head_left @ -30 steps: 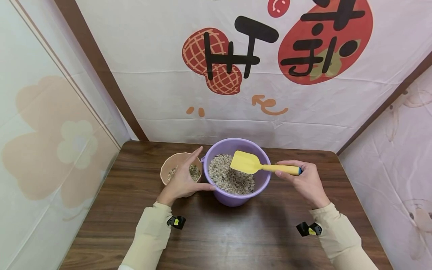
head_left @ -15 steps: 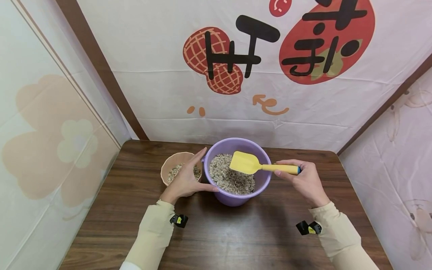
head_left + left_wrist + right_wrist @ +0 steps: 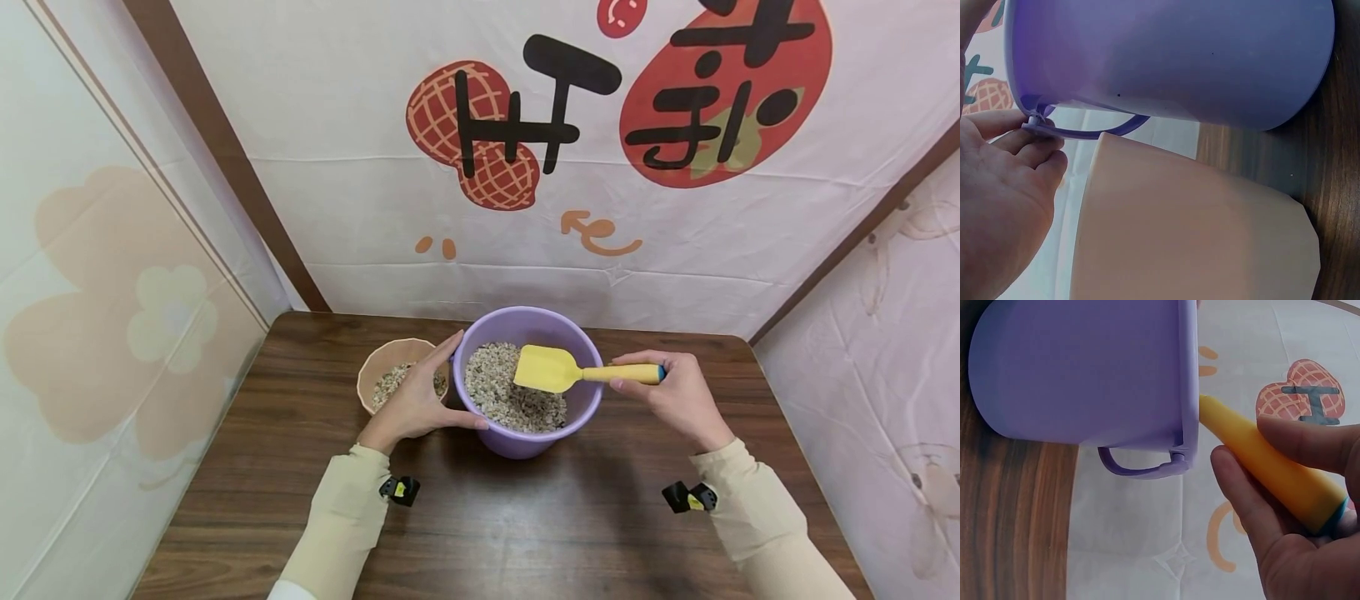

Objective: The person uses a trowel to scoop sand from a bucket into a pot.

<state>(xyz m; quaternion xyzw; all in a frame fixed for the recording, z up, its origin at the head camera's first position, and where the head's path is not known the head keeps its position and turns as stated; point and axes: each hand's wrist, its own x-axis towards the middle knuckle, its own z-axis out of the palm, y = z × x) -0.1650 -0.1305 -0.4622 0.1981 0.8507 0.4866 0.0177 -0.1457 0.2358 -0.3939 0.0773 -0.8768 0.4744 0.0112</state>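
Observation:
A purple bucket (image 3: 517, 446) holds pale, gravelly grains (image 3: 491, 383). My left hand (image 3: 420, 400) spans its left rim, thumb along the front and fingers toward the back. In the left wrist view, the fingertips lie at the pivot of the bucket's handle (image 3: 1094, 134). My right hand (image 3: 675, 396) pinches a yellow toy shovel (image 3: 547, 369) by its blue-ended handle, thumb on one side and fingers on the other. The shovel's blade is over the grains inside the bucket. Partly behind my left hand stands a peach pot (image 3: 366, 379) with a wavy rim and similar grains inside.
Everything stands near the back edge of a dark wooden table (image 3: 495, 533). A printed white cloth (image 3: 345, 225) hangs right behind it, with more cloth on both sides. The pot stands close beside the bucket's left side.
My left hand has shifted slightly right, onto the bucket's rim. The shovel blade has dipped slightly toward the front of the bucket, still in my right hand.

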